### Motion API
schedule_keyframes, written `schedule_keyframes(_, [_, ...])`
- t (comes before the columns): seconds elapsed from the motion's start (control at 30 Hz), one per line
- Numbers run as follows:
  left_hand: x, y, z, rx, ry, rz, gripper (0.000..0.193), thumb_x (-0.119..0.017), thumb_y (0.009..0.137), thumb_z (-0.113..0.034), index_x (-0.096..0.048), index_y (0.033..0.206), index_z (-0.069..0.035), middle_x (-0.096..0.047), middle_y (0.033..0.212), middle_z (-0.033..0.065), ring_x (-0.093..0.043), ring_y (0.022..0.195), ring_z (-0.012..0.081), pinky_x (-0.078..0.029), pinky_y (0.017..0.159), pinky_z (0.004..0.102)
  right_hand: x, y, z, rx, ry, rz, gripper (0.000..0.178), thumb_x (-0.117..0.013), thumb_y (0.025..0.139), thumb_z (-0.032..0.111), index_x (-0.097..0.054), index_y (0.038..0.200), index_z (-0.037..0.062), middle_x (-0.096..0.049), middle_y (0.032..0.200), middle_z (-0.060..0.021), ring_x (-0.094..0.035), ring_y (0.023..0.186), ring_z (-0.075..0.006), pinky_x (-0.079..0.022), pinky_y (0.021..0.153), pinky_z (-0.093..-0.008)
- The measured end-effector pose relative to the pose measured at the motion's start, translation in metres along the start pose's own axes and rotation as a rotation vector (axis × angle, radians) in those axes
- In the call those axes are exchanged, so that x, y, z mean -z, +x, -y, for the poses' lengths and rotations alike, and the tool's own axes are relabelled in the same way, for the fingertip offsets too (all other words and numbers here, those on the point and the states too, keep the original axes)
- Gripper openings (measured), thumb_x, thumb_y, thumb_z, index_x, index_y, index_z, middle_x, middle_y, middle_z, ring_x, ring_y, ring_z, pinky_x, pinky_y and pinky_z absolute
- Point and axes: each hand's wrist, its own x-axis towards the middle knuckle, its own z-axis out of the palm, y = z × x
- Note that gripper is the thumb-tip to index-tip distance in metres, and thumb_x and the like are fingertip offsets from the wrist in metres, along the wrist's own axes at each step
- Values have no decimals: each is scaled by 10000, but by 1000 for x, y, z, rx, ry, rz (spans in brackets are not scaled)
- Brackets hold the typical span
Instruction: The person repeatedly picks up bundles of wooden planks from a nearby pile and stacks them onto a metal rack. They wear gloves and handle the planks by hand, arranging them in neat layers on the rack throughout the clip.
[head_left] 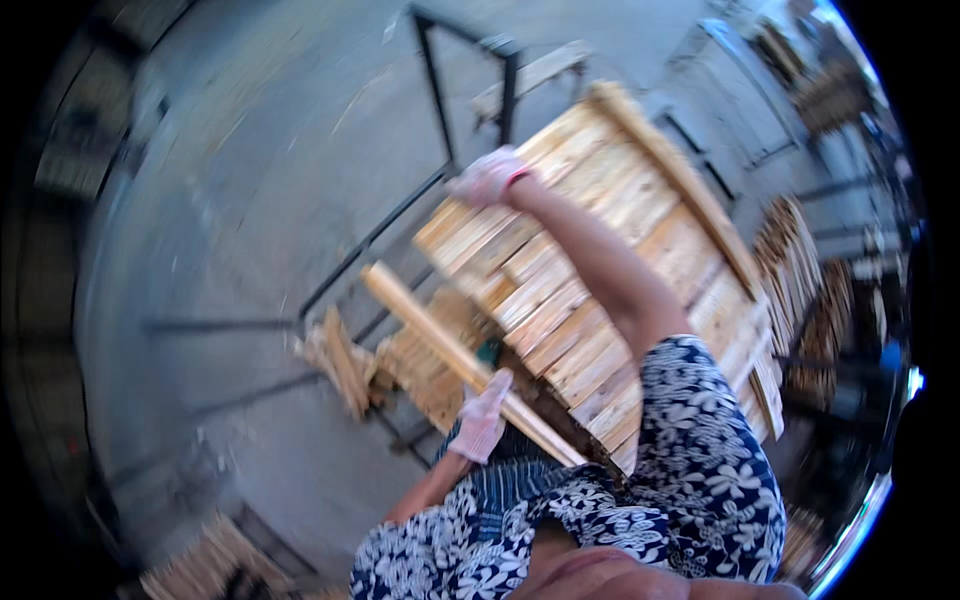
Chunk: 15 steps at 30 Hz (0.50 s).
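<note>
My left hand [483, 415], in a pale pinkish work glove, is closed round a long wooden strip [425, 318]. The strip slants from the upper left down toward my body. My right arm reaches across a row of pale wooden boards [610, 260] laid side by side. Its gloved hand [490, 178] is at the far left corner of the boards, close to a dark metal frame [432, 85]. Motion blurs those fingers, so whether they grip the boards or the frame cannot be made out.
A thicker wooden bar [680, 185] runs along the boards' far right edge. Loose wood pieces [345, 365] lie low beside the frame at left. Bundles of wooden strips [790, 260] stand at the right. More wood [215, 560] is stacked at the lower left on the grey floor [230, 230].
</note>
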Motion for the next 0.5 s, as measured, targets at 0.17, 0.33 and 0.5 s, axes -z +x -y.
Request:
schedule_keyframes(0.17, [-16,37,10,-129,344,113,667,-668,893,-52,-455,1525,-78,-611,1408,197,-671,1146,326,-543,957,402,-16,-14,1,95,-70,-231,553,-369,1007,507,-766,1155,153,-743,1161,-118,-667,1175,-266,-436,1009,-477])
schedule_keyframes(0.33, [4,42,-4,44,267,163,749,-608,773,70,-497,1490,-116,-650,1314,186,-669,1116,363,-538,1002,431,-97,-84,18,314,81,-1001,337,-635,904,358,-637,1149,127,-593,1090,-142,-593,1119,-332,-385,1056,-478])
schedule_keyframes(0.5, [56,76,-45,592,-652,-151,532,-714,856,-78,-561,1366,-70,-653,1187,147,-662,1072,300,-569,951,420,-147,-266,25,81,1041,-210,649,-626,962,470,-484,1488,119,-549,1351,-223,-529,1298,-416,-412,1113,-495])
